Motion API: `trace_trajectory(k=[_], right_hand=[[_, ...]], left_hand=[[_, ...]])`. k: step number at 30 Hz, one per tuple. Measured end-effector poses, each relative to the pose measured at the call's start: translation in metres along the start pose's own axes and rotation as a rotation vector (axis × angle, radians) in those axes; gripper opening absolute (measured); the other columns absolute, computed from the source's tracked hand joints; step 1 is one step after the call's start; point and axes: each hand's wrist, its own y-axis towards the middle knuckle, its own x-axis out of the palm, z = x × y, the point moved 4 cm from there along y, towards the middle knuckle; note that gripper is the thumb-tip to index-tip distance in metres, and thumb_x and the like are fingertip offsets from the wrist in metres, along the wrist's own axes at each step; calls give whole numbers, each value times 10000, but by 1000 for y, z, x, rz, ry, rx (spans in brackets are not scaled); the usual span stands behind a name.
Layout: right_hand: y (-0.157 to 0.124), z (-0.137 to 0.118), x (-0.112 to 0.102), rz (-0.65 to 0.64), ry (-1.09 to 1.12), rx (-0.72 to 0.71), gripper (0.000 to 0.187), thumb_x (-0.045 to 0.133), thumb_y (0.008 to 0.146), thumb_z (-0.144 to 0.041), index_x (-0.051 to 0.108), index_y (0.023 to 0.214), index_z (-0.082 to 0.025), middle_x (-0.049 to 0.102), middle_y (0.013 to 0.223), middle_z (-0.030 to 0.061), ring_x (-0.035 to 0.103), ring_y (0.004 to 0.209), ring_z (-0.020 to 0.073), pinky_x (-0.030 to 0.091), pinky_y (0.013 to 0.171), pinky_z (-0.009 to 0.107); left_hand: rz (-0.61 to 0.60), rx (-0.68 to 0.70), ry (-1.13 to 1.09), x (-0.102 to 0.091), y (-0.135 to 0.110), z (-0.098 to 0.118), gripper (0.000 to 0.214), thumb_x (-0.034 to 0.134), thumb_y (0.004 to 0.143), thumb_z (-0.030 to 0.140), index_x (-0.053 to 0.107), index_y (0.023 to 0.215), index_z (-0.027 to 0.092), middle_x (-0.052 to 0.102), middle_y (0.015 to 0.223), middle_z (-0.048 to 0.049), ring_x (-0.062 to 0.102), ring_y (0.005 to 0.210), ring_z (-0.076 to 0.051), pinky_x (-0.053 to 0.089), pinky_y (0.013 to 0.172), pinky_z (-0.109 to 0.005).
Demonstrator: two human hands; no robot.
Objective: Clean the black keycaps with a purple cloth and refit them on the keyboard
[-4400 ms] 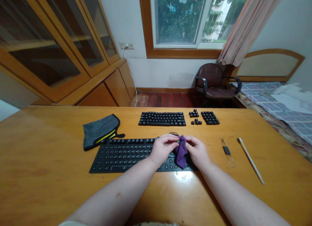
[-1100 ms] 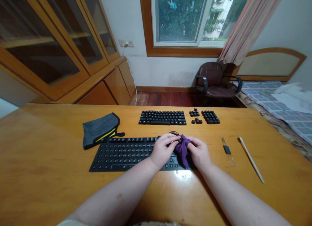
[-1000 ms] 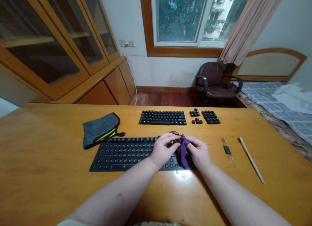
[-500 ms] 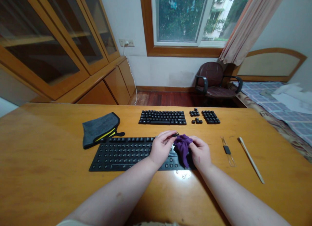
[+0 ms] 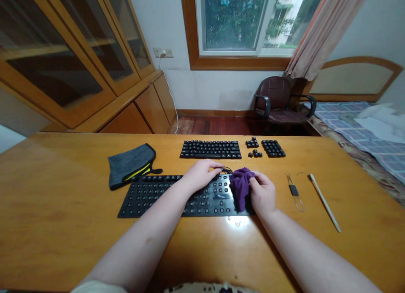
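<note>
A black keyboard [image 5: 207, 209] with most of its keycaps off lies in front of me. My right hand [image 5: 263, 194] is closed on a bunched purple cloth [image 5: 241, 186], which hangs over the keyboard's right end. My left hand [image 5: 202, 175] reaches across the keyboard to its back edge. Its thumb and fingers come together at a coiled black cable [image 5: 227, 170] behind the board. The left forearm hides part of the bare key switches.
Removed keycaps [image 5: 210, 149] sit in rows behind the keyboard, with number-pad keycaps [image 5: 273, 148] to their right. A grey folded cloth [image 5: 131, 164] lies left. On the right are a wire keycap puller [image 5: 294, 190] and a thin brush [image 5: 325, 203].
My left hand has moved a little left and away from the purple cloth, uncovering more of the cable and key switches. The right hand keeps hold of the cloth.
</note>
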Motion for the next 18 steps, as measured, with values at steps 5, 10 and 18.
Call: trace_trajectory(k=[5, 10, 18], right_hand=[[1, 1, 0, -2, 4, 7, 132, 564, 732, -241, 667, 785, -180, 689, 790, 40, 619, 768, 191, 465, 768, 332], [0, 3, 0, 7, 10, 34, 135, 573, 722, -253, 670, 783, -180, 695, 791, 39, 622, 774, 196, 463, 764, 330], [1, 3, 1, -20, 27, 39, 138, 572, 727, -255, 663, 793, -175, 685, 792, 48, 614, 776, 203, 464, 767, 339]], left_hand=[[-109, -32, 109, 15, 4, -13, 300, 468, 814, 315, 644, 1035, 213, 658, 1047, -35, 578, 983, -201, 414, 878, -313], [-144, -81, 90, 18, 1, -16, 297, 470, 809, 335, 653, 1018, 229, 664, 1040, -17, 585, 979, -199, 413, 874, -300], [-103, -32, 120, 20, 2, -19, 293, 460, 812, 336, 659, 1005, 240, 671, 1021, -20, 591, 974, -212, 423, 858, -324]])
